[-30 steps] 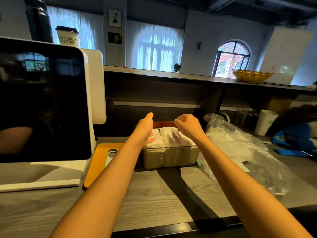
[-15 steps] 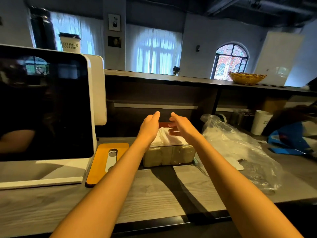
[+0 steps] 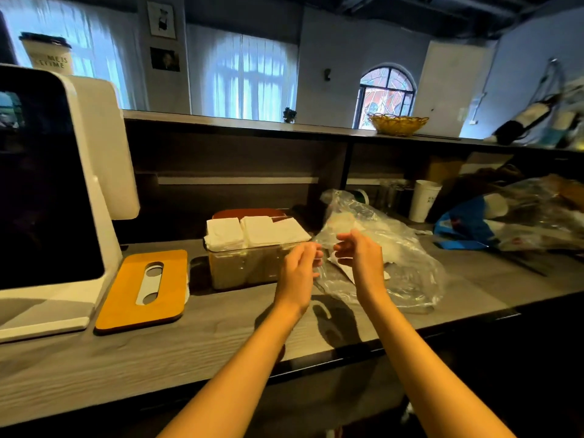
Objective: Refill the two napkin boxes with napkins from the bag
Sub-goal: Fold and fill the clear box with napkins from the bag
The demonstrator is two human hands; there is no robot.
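Napkin box (image 3: 252, 263): heaped full with white napkins.
Plastic bag (image 3: 395, 263): just right of the box.
Left hand (image 3: 298, 271), right hand (image 3: 363, 263): fingers loosely curled, holding nothing.
Tip: spread the bag's mouth first.

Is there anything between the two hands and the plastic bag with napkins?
Nothing visible stands in the way. The left hand and right hand are already at the near edge of the clear plastic bag. The filled napkin box sits to the left, beside the bag, not between.
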